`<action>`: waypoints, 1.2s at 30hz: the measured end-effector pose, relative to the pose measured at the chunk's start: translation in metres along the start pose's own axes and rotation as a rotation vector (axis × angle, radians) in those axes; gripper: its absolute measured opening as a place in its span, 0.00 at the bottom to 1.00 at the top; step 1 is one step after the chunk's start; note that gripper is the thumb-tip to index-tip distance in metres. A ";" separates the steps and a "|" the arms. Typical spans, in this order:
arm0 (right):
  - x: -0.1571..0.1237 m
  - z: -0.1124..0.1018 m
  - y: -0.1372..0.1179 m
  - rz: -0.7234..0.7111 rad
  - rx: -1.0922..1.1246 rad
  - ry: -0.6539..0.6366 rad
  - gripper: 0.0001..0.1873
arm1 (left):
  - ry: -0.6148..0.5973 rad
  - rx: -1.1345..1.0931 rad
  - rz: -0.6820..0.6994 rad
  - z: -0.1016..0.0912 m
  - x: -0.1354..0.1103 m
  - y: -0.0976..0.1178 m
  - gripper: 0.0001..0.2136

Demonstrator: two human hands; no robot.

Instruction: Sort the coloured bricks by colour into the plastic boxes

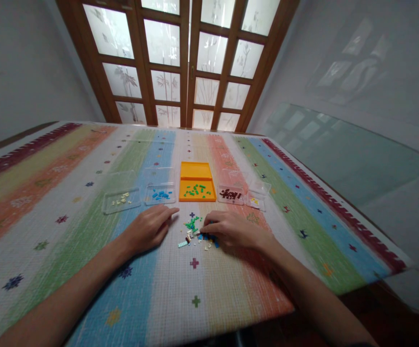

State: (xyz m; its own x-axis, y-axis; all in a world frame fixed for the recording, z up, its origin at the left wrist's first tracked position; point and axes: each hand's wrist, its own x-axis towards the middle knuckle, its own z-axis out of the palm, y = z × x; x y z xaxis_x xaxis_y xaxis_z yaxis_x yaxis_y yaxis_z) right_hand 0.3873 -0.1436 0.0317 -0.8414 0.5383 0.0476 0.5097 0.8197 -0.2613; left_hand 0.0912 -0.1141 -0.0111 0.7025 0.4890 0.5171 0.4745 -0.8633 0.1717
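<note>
A mixed pile of small toy building bricks lies on the striped tablecloth between my hands, with green, blue, white, brown and yellow pieces. My right hand reaches into its right side, fingers bent and tips close together among the pieces; whatever they pinch is too small to name. Blue bricks are partly hidden under that hand. To the left of the pile my left hand rests on the cloth, index finger stretched out and the other fingers loosely curled, with nothing seen in it. A pale studded brick lies at the pile's near left.
Behind the pile stands an open orange case with green bricks. Clear boxes flank it: one with cream bricks, one with blue bricks, one with brown bricks and one with yellow and white bricks.
</note>
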 end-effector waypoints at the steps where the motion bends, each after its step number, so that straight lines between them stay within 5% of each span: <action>1: 0.001 -0.001 -0.001 -0.002 -0.006 -0.005 0.18 | -0.003 -0.002 0.000 0.000 0.000 0.000 0.14; 20: 0.008 -0.001 -0.010 0.081 -0.121 -0.057 0.09 | 0.004 -0.021 -0.018 0.000 0.002 0.001 0.14; 33: 0.001 -0.003 0.016 0.377 0.733 0.345 0.04 | -0.006 -0.027 -0.011 -0.002 0.002 0.001 0.15; 36: -0.001 -0.003 0.024 0.433 0.958 0.454 0.10 | -0.004 -0.028 -0.010 -0.003 0.001 0.001 0.15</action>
State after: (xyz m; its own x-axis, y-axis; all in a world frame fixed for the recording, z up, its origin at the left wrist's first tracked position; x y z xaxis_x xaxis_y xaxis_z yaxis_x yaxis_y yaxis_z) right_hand 0.4006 -0.1239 0.0281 -0.3865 0.9198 0.0673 0.2303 0.1669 -0.9587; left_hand 0.0911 -0.1146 -0.0079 0.7002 0.4980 0.5115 0.4663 -0.8616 0.2006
